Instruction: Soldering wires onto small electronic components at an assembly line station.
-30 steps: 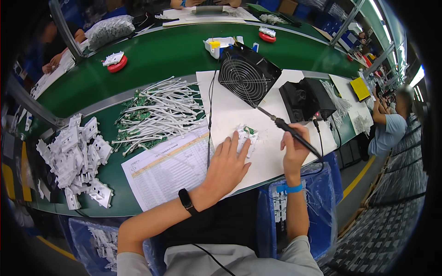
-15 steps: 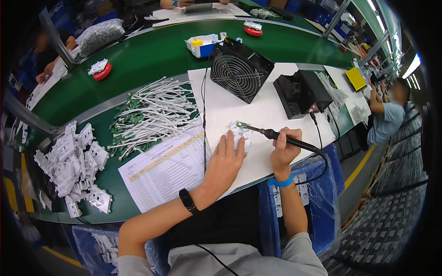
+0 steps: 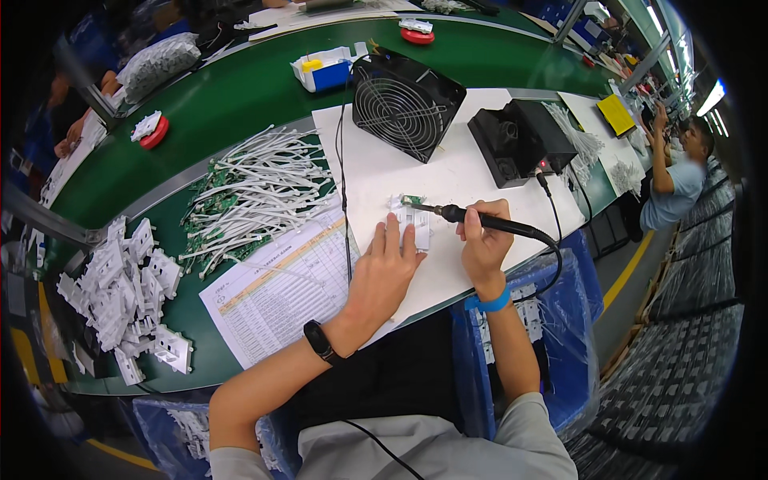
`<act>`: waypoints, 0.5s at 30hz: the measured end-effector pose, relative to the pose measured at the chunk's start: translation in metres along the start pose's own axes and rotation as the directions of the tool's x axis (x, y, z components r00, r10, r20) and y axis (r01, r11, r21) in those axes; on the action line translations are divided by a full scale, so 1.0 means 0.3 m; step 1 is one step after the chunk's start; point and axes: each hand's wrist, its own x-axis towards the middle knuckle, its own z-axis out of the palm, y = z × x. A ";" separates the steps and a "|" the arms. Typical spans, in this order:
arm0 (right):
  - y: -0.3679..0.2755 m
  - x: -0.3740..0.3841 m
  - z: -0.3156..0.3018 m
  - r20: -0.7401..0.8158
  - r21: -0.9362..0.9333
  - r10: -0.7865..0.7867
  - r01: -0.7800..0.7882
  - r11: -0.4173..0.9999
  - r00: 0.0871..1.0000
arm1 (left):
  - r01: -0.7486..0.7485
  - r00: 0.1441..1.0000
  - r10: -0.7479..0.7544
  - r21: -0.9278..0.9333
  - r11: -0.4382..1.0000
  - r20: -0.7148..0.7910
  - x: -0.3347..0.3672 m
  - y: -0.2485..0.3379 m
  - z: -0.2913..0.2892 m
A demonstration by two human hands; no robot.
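Observation:
My right hand (image 3: 486, 248) is closed round the black handle of a soldering iron (image 3: 454, 214). The iron's tip reaches left to a small green circuit board (image 3: 413, 200) at the far end of a white plastic housing (image 3: 418, 230). Whether tip and board touch is too small to tell. With fingers stretched out and apart, my left hand (image 3: 378, 280) lies on the housing, pressing it to the white work board (image 3: 376, 172). My left fingers cover part of the housing.
Beyond the housing stand a black fan (image 3: 408, 104) and a black soldering station (image 3: 524, 144). Left lie a printed sheet (image 3: 276, 292), white cables with green boards (image 3: 256, 192) and a heap of white housings (image 3: 120, 296). A green belt (image 3: 248, 104) runs behind; a co-worker (image 3: 680, 180) sits right.
The view has shifted slightly, so the bench appears moved up and left. My right hand has turned a little with the iron, whose tip stays by the circuit board. The co-worker's arm has risen.

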 end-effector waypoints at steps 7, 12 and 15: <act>0.015 0.001 0.001 0.023 -0.025 0.012 -0.012 1.000 1.000 | 0.002 1.000 -0.002 0.002 1.000 -0.015 0.001 -0.001 0.002; 0.017 0.001 0.001 0.014 -0.052 -0.031 0.032 0.998 0.999 | 0.006 1.000 -0.006 0.003 1.000 -0.021 0.001 0.002 0.002; 0.014 0.003 0.004 0.012 -0.048 -0.050 0.051 0.998 0.999 | 0.009 1.000 -0.009 0.004 1.000 -0.024 -0.001 0.004 -0.001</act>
